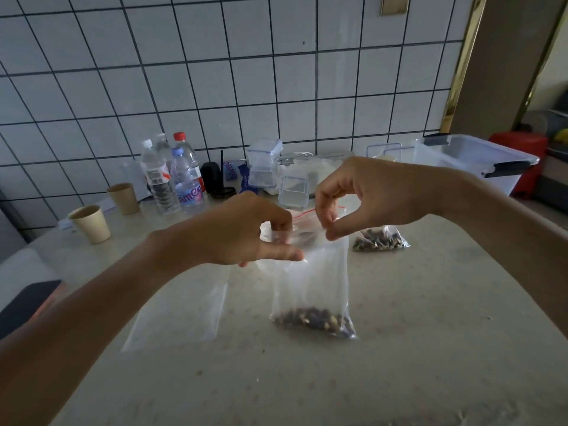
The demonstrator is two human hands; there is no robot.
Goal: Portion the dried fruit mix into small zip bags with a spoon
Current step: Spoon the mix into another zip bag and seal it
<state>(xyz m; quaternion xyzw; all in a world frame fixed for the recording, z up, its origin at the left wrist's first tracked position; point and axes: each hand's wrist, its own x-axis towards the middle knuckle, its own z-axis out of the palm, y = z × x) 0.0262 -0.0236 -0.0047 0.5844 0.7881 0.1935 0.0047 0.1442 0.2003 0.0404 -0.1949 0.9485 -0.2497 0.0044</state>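
A small clear zip bag (310, 281) with a red line at its mouth hangs above the counter, dark dried fruit mix (310, 321) lying in its bottom. My left hand (242, 232) pinches the left end of the bag's top edge. At the right end of the same edge my right hand (362, 198) pinches the top. A second filled zip bag (379, 239) lies on the counter behind, to the right. An empty clear bag (181, 315) lies flat under my left forearm. No spoon is in view.
Several water bottles (172, 176) and two paper cups (90, 224) stand at the back left. Clear plastic containers (264, 162) and a clear jar (293, 190) sit at the tiled wall. A large lidded tub (473, 158) is at the back right. A dark object (27, 305) lies at the left edge.
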